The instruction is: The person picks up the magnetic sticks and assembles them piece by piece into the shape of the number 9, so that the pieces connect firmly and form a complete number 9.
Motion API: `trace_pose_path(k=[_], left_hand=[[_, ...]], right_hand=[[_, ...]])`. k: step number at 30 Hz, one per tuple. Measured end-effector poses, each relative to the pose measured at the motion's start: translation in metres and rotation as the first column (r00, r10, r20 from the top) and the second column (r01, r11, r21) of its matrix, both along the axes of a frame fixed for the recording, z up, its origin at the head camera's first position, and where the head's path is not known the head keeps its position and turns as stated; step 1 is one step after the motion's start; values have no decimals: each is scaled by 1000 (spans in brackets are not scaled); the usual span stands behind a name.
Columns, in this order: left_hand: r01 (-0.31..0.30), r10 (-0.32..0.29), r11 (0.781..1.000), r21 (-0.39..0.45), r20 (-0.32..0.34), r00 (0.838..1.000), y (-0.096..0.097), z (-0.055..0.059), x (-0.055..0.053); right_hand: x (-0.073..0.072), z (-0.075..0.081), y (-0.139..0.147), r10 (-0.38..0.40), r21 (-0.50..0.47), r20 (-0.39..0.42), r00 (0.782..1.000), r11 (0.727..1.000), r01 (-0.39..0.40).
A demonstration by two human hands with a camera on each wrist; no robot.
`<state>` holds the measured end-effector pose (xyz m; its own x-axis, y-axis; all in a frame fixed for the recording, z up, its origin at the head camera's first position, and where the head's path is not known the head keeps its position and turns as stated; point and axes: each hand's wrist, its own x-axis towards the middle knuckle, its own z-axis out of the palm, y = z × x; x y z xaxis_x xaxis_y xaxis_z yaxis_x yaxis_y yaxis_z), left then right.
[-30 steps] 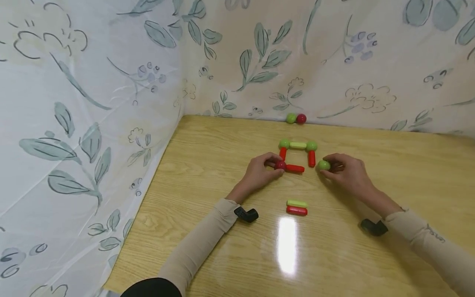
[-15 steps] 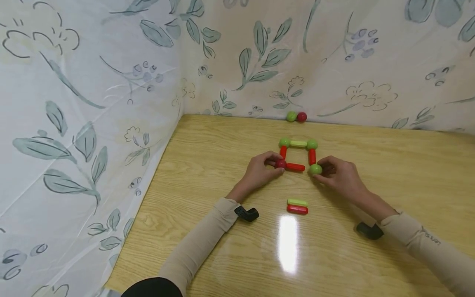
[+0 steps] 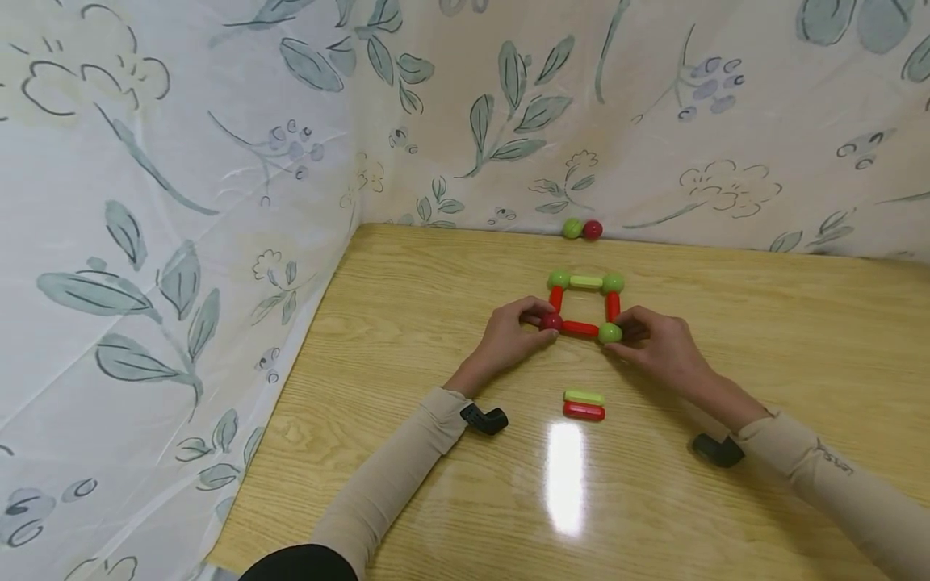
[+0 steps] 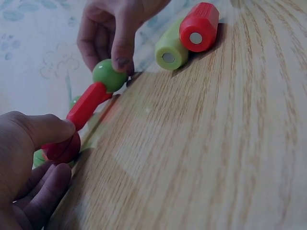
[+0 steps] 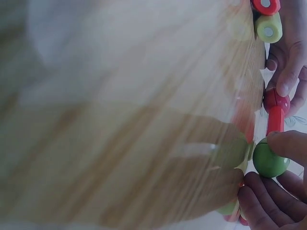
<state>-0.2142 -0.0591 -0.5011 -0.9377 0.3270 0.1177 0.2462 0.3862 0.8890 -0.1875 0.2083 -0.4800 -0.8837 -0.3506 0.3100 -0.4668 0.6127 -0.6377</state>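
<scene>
A square of magnetic rods and balls lies on the wooden table. My left hand [image 3: 514, 332] pinches the red ball [image 4: 64, 147] at its near left corner. My right hand [image 3: 664, 347] pinches a green ball [image 5: 269, 159] at the near right corner, between thumb and fingers. Between these two balls runs a red rod [image 3: 580, 329], its right end meeting the green ball. Red rods form the left side [image 3: 556, 298] and right side [image 3: 613, 307]. At the back, a light green rod [image 3: 585, 282] joins two green balls, the left one [image 3: 559, 280] and the right one [image 3: 613, 282].
Nearer the person, a light green rod [image 3: 584, 397] and a red rod [image 3: 584, 412] lie side by side, with round metal ends showing in the left wrist view. Against the floral cloth [image 3: 465, 113] at the back edge sit a green ball [image 3: 572, 228] and a red ball [image 3: 592, 230].
My right hand has brought the green ball leftward to the square's near right corner, against the red rods. My left hand has stayed at the red ball.
</scene>
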Motion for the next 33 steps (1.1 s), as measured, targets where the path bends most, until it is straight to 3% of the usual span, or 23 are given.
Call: trace_pose_path(k=[12,20,28,33], left_hand=[[-1,1,1000,5,9,1000,-1,0,1],[1,-1,1000,8,0,1000,-2,0,2],[2,-2,1000,5,-22,1000,-2,0,1],[5,-5,1000,8,-32,999,-2,-2,-1]], right_hand=[[1,4,-1,-18,-4,1,1000,1000,18],[-8,16,2,-104,8,17,994,995,104],[-27,16,8,-157,43,93,983,987,154],[-40,17,8,-149,53,212,966,989,141]])
